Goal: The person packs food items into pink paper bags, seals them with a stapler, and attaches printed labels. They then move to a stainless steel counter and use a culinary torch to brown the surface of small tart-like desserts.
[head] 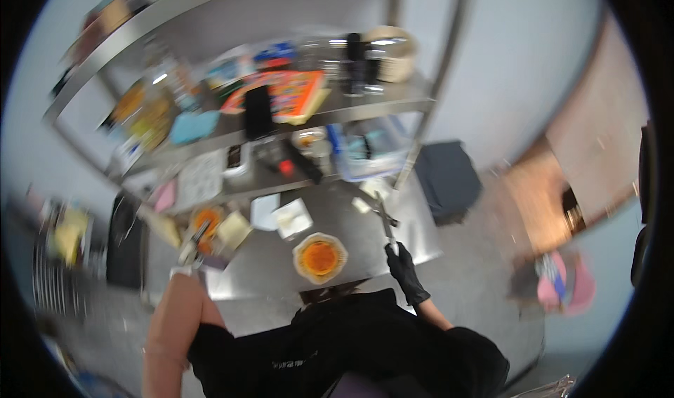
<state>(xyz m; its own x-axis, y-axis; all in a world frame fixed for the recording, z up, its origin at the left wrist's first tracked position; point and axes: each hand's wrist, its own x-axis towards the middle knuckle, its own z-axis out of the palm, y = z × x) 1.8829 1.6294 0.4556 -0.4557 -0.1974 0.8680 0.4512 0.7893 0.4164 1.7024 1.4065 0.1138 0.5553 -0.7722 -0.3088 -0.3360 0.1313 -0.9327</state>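
My right hand (404,276), in a black glove, grips a long thin metal tool (387,221), likely a knife or spatula. It points away from me over the right side of the steel table (253,277). Left of it, near the front edge, stands a pale dish with a scalloped rim (298,264) and orange contents (320,257). Bare skin of my bent left arm shows at lower left; its hand is out of view, past the bottom edge. Beyond that elbow lie blurred tools (199,235), an orange container (207,221) and a yellowish square (234,229).
White squares (292,218) lie mid-table. Above the back edge, a steel rack (363,111) carries jars, packets, an orange printed packet (295,90) and a clear plastic bin (371,156). A dark grey box-like object (447,182) stands right of the table. Motion blur softens details.
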